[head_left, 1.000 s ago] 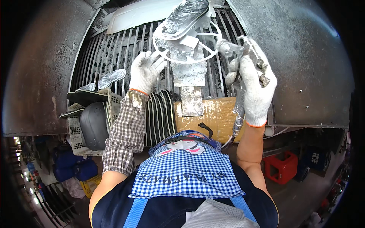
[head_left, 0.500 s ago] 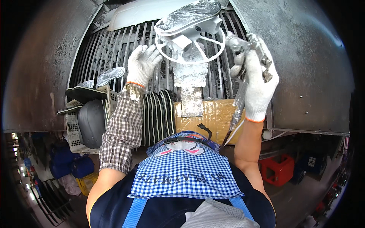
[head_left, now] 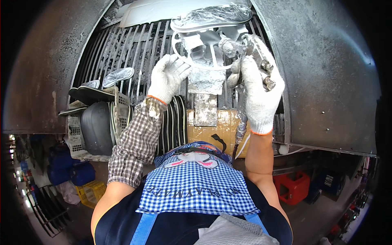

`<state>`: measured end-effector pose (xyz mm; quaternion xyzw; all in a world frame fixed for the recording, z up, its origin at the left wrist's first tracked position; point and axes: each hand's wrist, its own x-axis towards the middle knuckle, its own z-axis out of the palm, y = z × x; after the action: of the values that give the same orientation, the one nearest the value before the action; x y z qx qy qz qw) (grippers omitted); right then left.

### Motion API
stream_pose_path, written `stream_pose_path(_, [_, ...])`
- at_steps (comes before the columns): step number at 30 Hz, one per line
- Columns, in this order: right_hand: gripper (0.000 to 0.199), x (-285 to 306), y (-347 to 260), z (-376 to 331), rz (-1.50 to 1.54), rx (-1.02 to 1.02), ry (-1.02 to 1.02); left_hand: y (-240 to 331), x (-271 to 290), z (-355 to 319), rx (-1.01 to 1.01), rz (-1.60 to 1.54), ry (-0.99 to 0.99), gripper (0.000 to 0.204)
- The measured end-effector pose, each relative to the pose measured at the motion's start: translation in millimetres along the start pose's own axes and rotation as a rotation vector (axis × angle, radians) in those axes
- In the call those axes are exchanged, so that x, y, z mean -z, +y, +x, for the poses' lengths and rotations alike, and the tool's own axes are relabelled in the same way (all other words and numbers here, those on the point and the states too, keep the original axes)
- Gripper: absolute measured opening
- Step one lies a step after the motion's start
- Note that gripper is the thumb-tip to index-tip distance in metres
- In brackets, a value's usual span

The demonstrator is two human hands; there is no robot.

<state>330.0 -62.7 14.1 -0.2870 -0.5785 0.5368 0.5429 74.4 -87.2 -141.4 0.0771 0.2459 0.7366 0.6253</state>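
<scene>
My right hand (head_left: 259,92), in a white knit glove, grips a paint-crusted spray gun (head_left: 249,53) with its hose (head_left: 241,126) hanging down. The nozzle points left at a white ring-shaped part (head_left: 196,63) standing on a paint-caked pedestal (head_left: 204,92). A plastic-wrapped oval piece (head_left: 212,16) lies across the top of that part. My left hand (head_left: 167,77), also gloved, touches the ring's left rim with its fingertips.
A slatted metal grate (head_left: 122,45) forms the booth's back. A plastic crate (head_left: 81,122) at the left holds dark curved parts, and a row of dark discs (head_left: 173,122) stands beside my left forearm. A cardboard-covered ledge (head_left: 212,130) and a red container (head_left: 294,188) lie below.
The ring-shaped part and wrapped piece sit higher in view as my head tilted. My right hand has swung the spray gun in toward the part; my left hand has shifted to the ring's rim.
</scene>
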Motion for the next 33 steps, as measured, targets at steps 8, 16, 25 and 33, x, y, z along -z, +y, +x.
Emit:
stream_pose_path(8, [0.045,18,-4,2,0.071,0.019,0.095,6,2,2,-0.044,-0.006,0.040,0.041])
stream_pose_path(16, [0.045,40,-9,4,0.039,0.013,0.249,16,3,5,-0.059,-0.003,0.067,0.043])
stream_pose_path(25, [0.044,29,-19,-16,0.109,-0.005,0.126,27,-6,6,-0.097,-0.002,0.060,0.031])
stream_pose_path(33, [0.044,45,-13,-9,-0.016,0.053,0.182,36,-19,10,-0.143,0.014,0.096,0.029])
